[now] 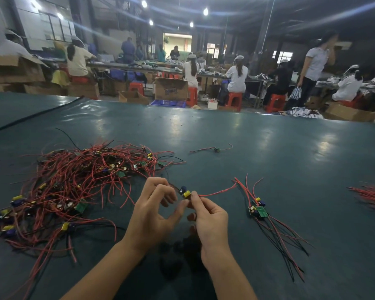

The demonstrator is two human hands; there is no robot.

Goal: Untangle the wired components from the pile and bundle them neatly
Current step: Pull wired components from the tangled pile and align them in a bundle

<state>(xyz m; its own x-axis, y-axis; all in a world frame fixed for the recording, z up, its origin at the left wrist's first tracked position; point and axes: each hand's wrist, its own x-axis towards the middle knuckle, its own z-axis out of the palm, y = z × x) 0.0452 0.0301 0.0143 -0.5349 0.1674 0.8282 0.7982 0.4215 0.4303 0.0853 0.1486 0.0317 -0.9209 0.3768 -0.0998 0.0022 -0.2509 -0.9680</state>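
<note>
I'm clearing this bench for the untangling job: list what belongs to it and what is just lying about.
Job: tangled pile; wired component pinched by the right hand; laid-out group on the right; red wire bundle at the right edge; lone component farther back.
Lying about: black cable at far left; cardboard boxes and red stools beyond the table.

On the table (pixel 225 131) before me, the pile of wired components (pixel 74 182) lies to the left. My left hand (pixel 154 211) and right hand (pixel 208 217) meet just right of it, holding one component (pixel 185 192) between them. A small bundle (pixel 258 210) lies right of my hands, a second bundle (pixel 372 195) at the far right edge, and a lone component (pixel 215 148) behind the hands, apart from the pile.
</note>
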